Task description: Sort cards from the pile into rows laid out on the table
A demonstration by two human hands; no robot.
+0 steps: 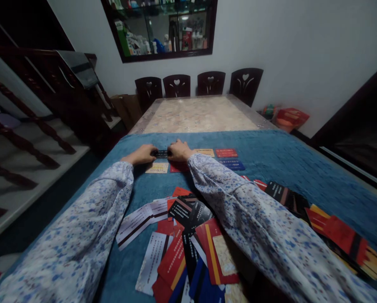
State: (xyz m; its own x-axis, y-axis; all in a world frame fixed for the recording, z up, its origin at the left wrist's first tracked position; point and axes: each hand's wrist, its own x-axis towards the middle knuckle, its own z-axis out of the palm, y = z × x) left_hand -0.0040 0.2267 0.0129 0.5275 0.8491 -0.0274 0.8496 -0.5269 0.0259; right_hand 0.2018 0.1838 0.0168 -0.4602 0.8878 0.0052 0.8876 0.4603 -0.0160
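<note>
A black card lies at the far left of a row on the blue cloth. My left hand pinches its left end, and my right hand closes on the right end. Right of my right hand, a tan card and a red card continue the row. In a nearer row lie a yellowish card, a dark red card partly under my right wrist, and a blue card. My right sleeve hides what lies between those last two.
Close to me spreads a loose heap of overlapping cards, in white, red, black and blue. More cards are strewn to the right of my right arm. Several dark chairs stand behind the table's far end. A wooden railing runs along the left.
</note>
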